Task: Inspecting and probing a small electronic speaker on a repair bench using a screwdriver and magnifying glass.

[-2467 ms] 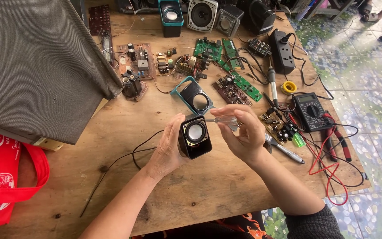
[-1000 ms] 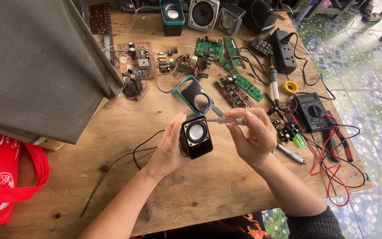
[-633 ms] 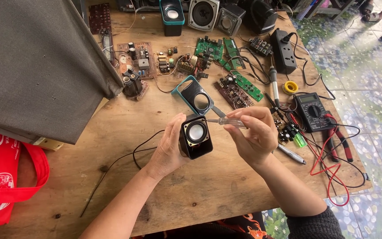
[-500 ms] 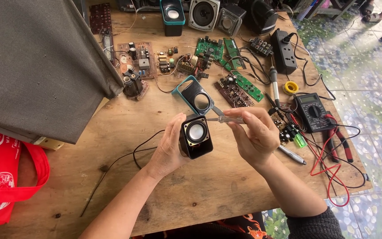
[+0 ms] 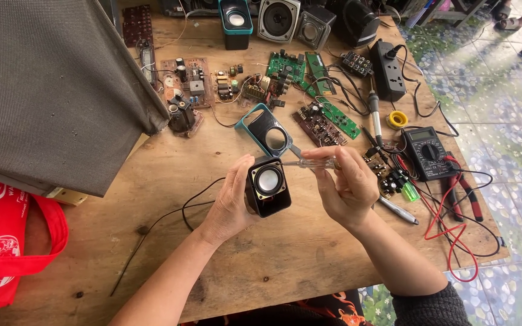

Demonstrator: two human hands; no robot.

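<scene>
Black, boxy mini speaker (image 5: 268,186) sits nearest to me, held just above the wooden table (image 5: 309,253), its silver cone facing up toward the camera. My left hand (image 5: 232,202) wraps its left side, fingers curled shut around the housing, thumb up along the near edge. A thin black cable (image 5: 170,220) trails from behind that hand leftward across the boards.

My right hand (image 5: 348,184) is just beside the speaker on the right, fingers pinched closed on a clear-handled screwdriver (image 5: 312,163); its shaft runs left to the speaker's top right corner. I cannot tell whether the tip touches.

Just beyond, a teal-rimmed speaker front panel (image 5: 267,130) lies flat. To the right: a black multimeter (image 5: 428,152) with red and black leads (image 5: 454,235), a yellow solder roll (image 5: 396,119), a soldering iron (image 5: 374,115).

Farther back, green circuit boards (image 5: 309,72) and a brown board (image 5: 188,75) are scattered, with a black power strip (image 5: 388,78) near them. At the far edge stand several more speakers (image 5: 279,18). A large grey cloth-covered cabinet (image 5: 49,90) fills the left; a red bag (image 5: 7,241) lies below it.
</scene>
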